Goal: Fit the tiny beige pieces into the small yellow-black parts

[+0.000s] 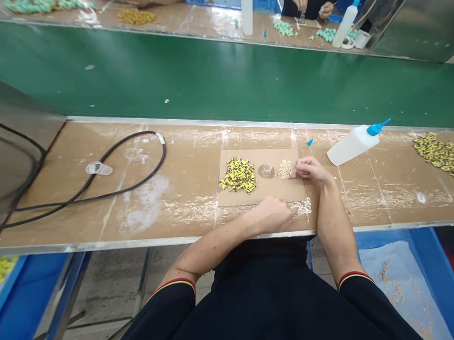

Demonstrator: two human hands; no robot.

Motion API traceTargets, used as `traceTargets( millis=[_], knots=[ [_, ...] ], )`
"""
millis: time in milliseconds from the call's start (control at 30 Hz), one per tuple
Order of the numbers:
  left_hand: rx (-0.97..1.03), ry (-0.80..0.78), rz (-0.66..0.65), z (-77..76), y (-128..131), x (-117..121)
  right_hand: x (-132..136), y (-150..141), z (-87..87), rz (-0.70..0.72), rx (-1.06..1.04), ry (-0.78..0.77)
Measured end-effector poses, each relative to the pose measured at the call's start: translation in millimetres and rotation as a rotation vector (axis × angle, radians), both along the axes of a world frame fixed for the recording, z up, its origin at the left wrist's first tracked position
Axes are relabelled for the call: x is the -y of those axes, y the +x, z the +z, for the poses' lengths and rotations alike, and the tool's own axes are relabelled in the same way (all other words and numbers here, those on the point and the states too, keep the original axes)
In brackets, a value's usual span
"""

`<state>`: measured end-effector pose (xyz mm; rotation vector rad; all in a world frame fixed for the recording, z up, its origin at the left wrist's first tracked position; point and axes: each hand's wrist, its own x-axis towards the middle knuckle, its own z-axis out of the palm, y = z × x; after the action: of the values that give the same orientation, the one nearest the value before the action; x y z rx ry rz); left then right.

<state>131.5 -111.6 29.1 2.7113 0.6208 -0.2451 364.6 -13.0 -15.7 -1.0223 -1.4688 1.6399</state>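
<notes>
Yellow-and-black pieces [239,175] lie heaped on a cardboard sheet [264,188], beyond and left of the fingers of the left hand [272,213], which curl, blurred; whether they hold anything I cannot tell. Beige beads [286,169] lie just left of the right hand's [313,169] fingertips, bunched nearly closed, their hold too small to make out. Beads so tiny probably call for a light pinch at the heap's edge. Counting rightward: one heap of pieces, one clear pot [266,169] between heaps, one bead heap; beyond the right fingers, one blue cap [310,142]; right of them, one bottle [354,145].
</notes>
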Motion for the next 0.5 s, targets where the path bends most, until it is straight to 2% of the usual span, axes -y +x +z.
traceTargets(
  millis=[67,100,133,167,200,267,333,400,500],
  knots=[
    [0.072,-0.122,-0.139,-11.8,-9,33,3,3,4.5,-0.068,-0.059,0.044],
    [0.098,-0.216,-0.181,-23.9,-14,50,5,5,6.6,-0.103,-0.086,0.064],
    [0.096,-0.329,-0.164,-39.6,-19,65,7,6,8.5,-0.131,-0.11,0.079],
    [0.08,-0.451,-0.05,-57.8,-24,77,8,8,10.0,-0.152,-0.13,0.09],
    [0.071,-0.562,0.131,-77.1,-29,85,8,8,11.3,-0.166,-0.148,0.097],
    [0.036,-0.605,0.29,-113.6,-36,91,9,8,13.2,-0.182,-0.169,0.104],
    [0.016,-0.645,0.369,-141.1,-39,89,9,6,14.8,-0.19,-0.164,0.106],
    [0.002,-0.697,0.381,-157.2,-39,83,10,4,16.4,-0.198,-0.159,0.112],
    [-0.022,-0.776,0.366,-164.5,-37,76,12,4,17.8,-0.225,-0.199,0.117]
  ],
)
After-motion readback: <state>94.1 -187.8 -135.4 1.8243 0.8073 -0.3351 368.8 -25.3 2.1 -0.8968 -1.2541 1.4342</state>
